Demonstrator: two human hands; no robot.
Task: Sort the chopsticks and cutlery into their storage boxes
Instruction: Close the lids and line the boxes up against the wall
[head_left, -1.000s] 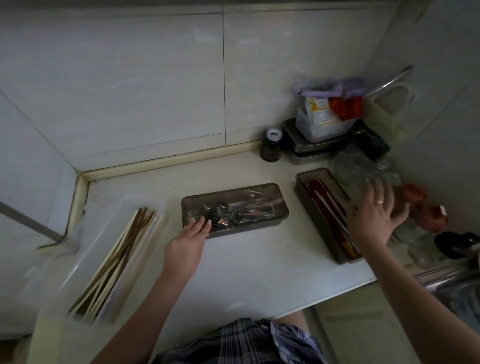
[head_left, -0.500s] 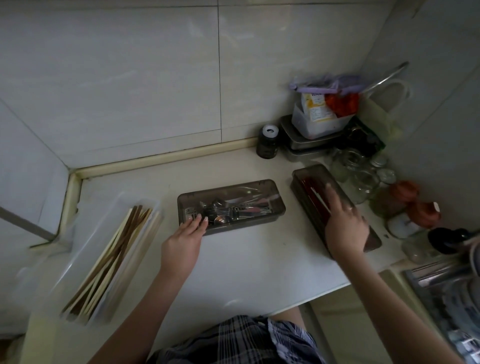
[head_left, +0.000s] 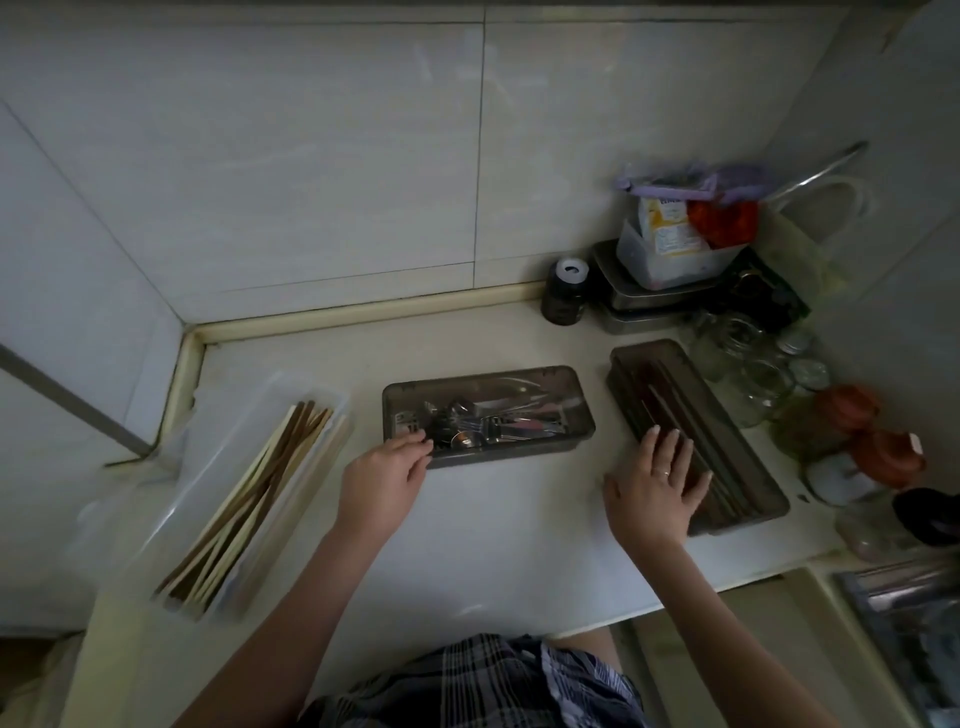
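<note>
A smoky grey lidded box (head_left: 540, 382) with metal spoons and forks inside lies at the counter's middle. My left hand (head_left: 384, 475) touches its near left corner with loosely bent fingers. A second dark box (head_left: 649, 358) with a closed lid lies slanted to the right; my right hand (head_left: 657, 486) rests flat on its near half, fingers straight. A clear tray (head_left: 311, 493) at the left holds several brown and pale chopsticks (head_left: 249, 504).
Glass jars (head_left: 748, 364), red-lidded jars (head_left: 862, 431), a dark bottle (head_left: 566, 293) and stacked containers (head_left: 670, 260) crowd the back right corner. A sink (head_left: 914, 623) lies at the lower right. Tiled walls close off the back and left.
My right hand moved left and nearer, from the jars onto the right box's lid, and now lies flat there. My left hand stayed at the cutlery box's corner.
</note>
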